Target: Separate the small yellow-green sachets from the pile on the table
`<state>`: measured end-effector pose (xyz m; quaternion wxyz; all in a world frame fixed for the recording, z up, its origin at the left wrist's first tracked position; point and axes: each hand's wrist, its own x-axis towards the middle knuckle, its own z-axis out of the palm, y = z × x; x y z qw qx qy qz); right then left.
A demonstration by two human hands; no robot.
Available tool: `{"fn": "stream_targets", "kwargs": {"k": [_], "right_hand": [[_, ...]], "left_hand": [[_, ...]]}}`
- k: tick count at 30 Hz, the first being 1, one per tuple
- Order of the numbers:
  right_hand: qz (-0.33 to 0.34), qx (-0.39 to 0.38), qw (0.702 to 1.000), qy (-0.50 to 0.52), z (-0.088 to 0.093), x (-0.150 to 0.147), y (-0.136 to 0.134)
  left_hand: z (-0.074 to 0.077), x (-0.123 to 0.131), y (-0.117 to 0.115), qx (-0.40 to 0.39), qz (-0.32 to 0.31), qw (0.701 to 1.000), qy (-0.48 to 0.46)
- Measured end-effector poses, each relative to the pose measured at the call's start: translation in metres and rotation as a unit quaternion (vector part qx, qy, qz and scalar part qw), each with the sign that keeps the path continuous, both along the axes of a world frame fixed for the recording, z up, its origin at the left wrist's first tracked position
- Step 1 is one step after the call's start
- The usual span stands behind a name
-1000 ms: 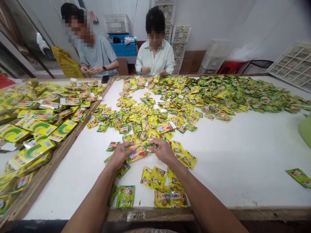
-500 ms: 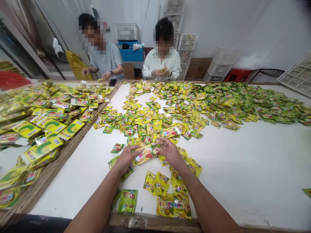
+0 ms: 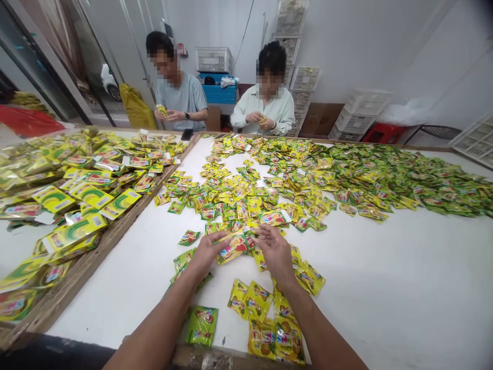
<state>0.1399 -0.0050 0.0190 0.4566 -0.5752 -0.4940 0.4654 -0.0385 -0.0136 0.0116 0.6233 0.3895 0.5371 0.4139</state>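
Note:
My left hand (image 3: 206, 254) holds a larger yellow-green packet (image 3: 233, 246) by its left end, just above the white table (image 3: 385, 288). My right hand (image 3: 275, 251) is at the packet's right end, fingers spread and touching small sachets beside it. Several small green and yellow sachets (image 3: 256, 298) lie under and between my forearms. A wide heap of the same sachets (image 3: 308, 174) covers the table beyond my hands.
A second table at the left holds larger yellow packets (image 3: 77, 195), behind a wooden edge (image 3: 96, 257). Two people sit at the far side, each handling sachets; one hand (image 3: 171, 115) holds one up. White crates (image 3: 362, 110) stand behind them.
My right hand has let go of the packet's end and opened its fingers. The camera has tilted down and right. The person at the far left has raised a sachet.

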Motion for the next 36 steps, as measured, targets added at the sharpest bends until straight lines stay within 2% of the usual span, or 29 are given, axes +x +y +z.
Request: {"fn": "stream_targets", "kwargs": {"k": [4,8,12,16,20,26,31,32,34,36], "right_hand": [[0.008,0.017,1.0,0.0,0.006,-0.002,-0.002],[-0.04,0.067,0.996,-0.053,0.011,0.001,-0.002],[0.04,0.061,0.993,-0.096,0.011,0.002,-0.002],[0.053,0.013,0.993,-0.104,0.011,-0.004,-0.006],[0.074,-0.023,0.995,-0.064,0.011,-0.01,-0.01],[0.104,-0.071,0.99,0.064,0.009,-0.01,-0.008],[0.154,-0.077,0.976,0.136,0.008,-0.009,-0.007],[0.144,-0.064,0.98,0.124,0.008,-0.007,-0.004],[0.072,-0.033,0.995,0.054,0.008,0.004,0.005],[-0.028,-0.007,0.997,-0.065,0.007,0.021,0.02]], "left_hand": [[-0.002,0.0,0.0,0.021,-0.004,1.0,0.017],[0.0,-0.003,0.002,0.018,0.016,1.0,-0.003],[-0.002,-0.003,0.003,0.019,0.009,1.0,0.008],[-0.004,0.003,0.002,0.014,0.024,1.0,0.005],[0.0,0.009,0.0,-0.003,0.016,1.0,0.009],[0.01,0.012,-0.006,-0.009,-0.016,1.0,-0.007],[0.009,0.018,-0.005,-0.056,0.005,0.998,-0.015],[0.01,0.015,-0.003,-0.061,0.017,0.998,-0.002],[0.017,-0.004,0.005,-0.064,0.059,0.995,0.04],[0.033,-0.041,0.014,-0.041,0.139,0.985,0.094]]}}
